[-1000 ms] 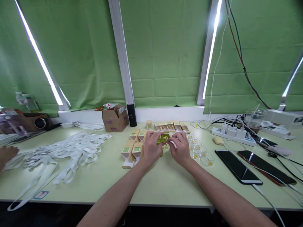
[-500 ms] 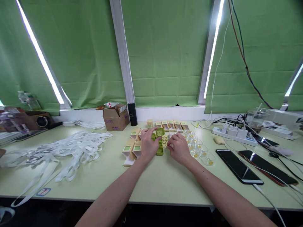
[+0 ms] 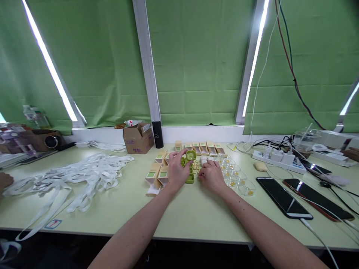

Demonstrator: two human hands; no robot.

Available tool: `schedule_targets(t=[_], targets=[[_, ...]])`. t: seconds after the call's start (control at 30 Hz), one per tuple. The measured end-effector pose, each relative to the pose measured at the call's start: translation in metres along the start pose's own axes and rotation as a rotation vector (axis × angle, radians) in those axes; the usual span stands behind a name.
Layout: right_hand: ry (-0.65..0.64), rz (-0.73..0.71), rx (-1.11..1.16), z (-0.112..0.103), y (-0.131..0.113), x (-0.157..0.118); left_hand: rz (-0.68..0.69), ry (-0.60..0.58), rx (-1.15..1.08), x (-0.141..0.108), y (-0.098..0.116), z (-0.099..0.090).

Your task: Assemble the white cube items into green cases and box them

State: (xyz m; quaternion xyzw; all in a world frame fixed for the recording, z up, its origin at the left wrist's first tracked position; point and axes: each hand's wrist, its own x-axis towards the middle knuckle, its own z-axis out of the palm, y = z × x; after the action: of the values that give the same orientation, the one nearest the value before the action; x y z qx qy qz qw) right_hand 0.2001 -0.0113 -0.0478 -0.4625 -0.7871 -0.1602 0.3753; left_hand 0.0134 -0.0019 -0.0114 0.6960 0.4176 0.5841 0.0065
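Observation:
My left hand (image 3: 178, 169) pinches a small olive-green square container (image 3: 191, 155) by its left side, raised and tilted so that its hollow inside faces me. Below it, more green containers (image 3: 190, 179) lie on the table, partly covered by my left hand. My right hand (image 3: 211, 174) is closed, with fingertips curled down beside a cluster of tiny yellowish pieces (image 3: 196, 166); whatever is between the fingertips is hidden. White pieces (image 3: 206, 159) sit just behind my right hand. Clear plastic cups (image 3: 246, 188) with yellow centres stand in rows to its right.
Folded kraft boxes (image 3: 153, 177) with green labels stand left and behind. White straps (image 3: 92, 179) are heaped at left, near another person's hand (image 3: 5, 181). A cardboard box (image 3: 138, 139) and black cylinder (image 3: 157, 134) stand at the back. Phones (image 3: 283, 198) and a power strip (image 3: 279, 160) lie right.
The view has shifted slightly. The green container in my left hand has turned a little. My right hand's fingers have curled lower beside the tiny pieces. The other person's hand shows more at left.

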Motion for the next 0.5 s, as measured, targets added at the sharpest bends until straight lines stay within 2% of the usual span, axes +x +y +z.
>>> schedule_targets(t=[0.17,0.23,0.3,0.37,0.5], targets=[[0.22,0.03,0.097,-0.015,-0.001,0.007,-0.053,-0.012,-0.07,0.0,0.003,-0.002],[0.235,0.009,0.187,-0.018,-0.005,0.006,-0.083,-0.022,-0.108,0.001,0.001,-0.001],[0.154,-0.072,0.297,-0.017,-0.012,0.003,-0.158,-0.023,-0.179,0.003,-0.001,0.001],[0.016,-0.185,0.369,-0.016,-0.022,-0.003,-0.308,-0.038,-0.324,0.006,-0.002,0.002],[-0.236,-0.304,0.345,-0.015,-0.045,-0.013,-0.643,-0.105,-0.797,0.01,-0.001,0.002]])
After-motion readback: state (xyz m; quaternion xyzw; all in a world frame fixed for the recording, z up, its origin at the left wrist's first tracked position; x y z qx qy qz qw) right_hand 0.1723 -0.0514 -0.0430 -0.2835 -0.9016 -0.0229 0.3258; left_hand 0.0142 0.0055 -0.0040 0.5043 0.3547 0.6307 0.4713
